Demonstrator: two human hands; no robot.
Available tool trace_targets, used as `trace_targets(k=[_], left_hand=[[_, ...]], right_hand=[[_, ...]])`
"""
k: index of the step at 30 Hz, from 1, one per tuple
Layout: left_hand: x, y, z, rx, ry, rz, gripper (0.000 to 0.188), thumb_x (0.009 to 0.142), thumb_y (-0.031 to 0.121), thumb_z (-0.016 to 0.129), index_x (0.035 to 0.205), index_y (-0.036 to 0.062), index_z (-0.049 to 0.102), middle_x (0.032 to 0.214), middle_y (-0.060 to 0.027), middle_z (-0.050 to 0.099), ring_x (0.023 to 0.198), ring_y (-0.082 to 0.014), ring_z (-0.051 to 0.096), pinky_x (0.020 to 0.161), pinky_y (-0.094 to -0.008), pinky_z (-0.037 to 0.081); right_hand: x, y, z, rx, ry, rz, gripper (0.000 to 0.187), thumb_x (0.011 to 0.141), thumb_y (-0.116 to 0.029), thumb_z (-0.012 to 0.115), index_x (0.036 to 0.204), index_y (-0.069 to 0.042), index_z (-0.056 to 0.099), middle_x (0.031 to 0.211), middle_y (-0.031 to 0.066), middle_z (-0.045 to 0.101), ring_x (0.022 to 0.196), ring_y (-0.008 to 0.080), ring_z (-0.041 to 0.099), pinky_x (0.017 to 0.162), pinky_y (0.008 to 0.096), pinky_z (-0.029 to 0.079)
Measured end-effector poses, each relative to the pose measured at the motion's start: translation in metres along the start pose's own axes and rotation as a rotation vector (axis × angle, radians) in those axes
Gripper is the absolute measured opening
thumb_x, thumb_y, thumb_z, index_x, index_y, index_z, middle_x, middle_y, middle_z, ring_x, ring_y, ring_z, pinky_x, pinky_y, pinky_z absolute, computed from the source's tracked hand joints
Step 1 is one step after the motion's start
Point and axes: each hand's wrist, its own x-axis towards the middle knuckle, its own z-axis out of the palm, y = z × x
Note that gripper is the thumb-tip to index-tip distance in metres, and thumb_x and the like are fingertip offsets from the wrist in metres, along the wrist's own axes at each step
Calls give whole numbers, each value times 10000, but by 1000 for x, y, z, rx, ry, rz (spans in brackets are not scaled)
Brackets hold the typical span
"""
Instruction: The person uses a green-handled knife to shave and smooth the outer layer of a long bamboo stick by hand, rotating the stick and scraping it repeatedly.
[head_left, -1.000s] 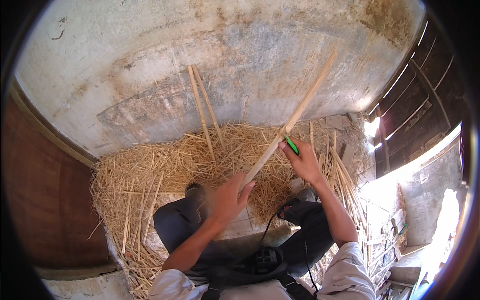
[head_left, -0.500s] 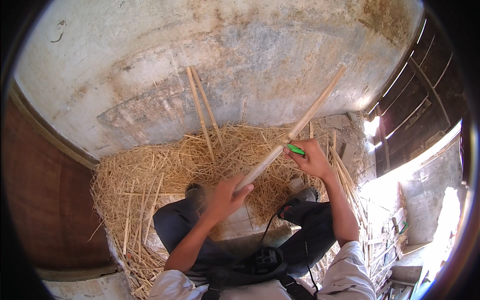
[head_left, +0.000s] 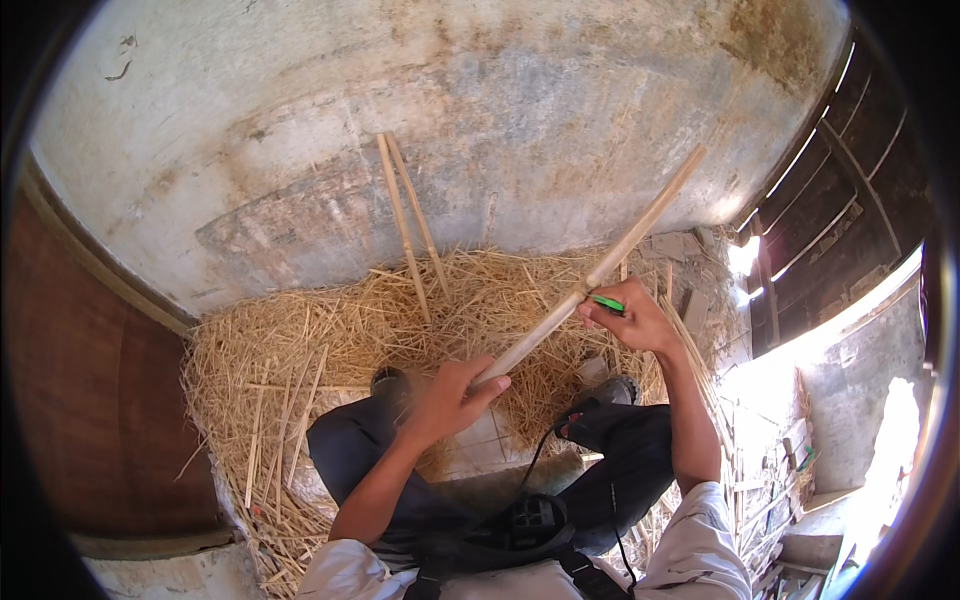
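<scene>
A long pale bamboo piece (head_left: 642,228) slants from my lap up and away to the right, with a node partway along it. Its near end is wrapped by the closed fingers of my left hand (head_left: 450,402). Beside the node, my right hand (head_left: 640,318) is closed on a small green cutter knife (head_left: 606,303). The knife lies against or very close to the bamboo; its blade is too small to make out.
Two bamboo sticks (head_left: 404,220) lean on the stained wall (head_left: 300,130) ahead. Straw-like shavings (head_left: 500,275) cover the floor around my feet. Thin strips (head_left: 265,440) lie at left, more at right. A brown panel (head_left: 110,400) stands left, dark slatted boards (head_left: 850,200) right.
The bamboo's far end has swung slightly right and down. My right hand with the cutter knife has shifted a little right and nearer me; my left hand stays almost in place.
</scene>
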Motion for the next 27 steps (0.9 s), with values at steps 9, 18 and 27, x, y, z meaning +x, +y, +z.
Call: trace_targets(k=[9, 18, 27], left_hand=[[2, -17, -1, 103, 157, -40, 267, 1040, 260, 734, 1059, -5, 709, 650, -90, 578, 573, -161, 511, 576, -361, 410], [6, -12, -7, -6, 337, -96, 300, 1073, 306, 690, 1087, 6, 683, 704, -84, 610, 574, -173, 555, 577, -373, 439], [7, -13, 2, -330, 305, -236, 268, 1085, 318, 688, 1130, 54, 686, 746, 53, 536, 609, -47, 484, 561, -268, 392]], right_hand=[[7, 2, 7, -102, 29, 102, 234, 1015, -229, 782, 915, -18, 773, 609, 95, 514, 582, 129, 462, 556, 372, 375], [-3, 39, -23, -461, 551, -87, 284, 973, -180, 780, 1220, -52, 726, 1037, 157, 730, 915, 263, 703, 840, 385, 545], [1, -18, 39, -193, 293, 59, 316, 1047, -301, 693, 1273, -86, 648, 1063, 179, 715, 943, 373, 732, 823, 466, 578]])
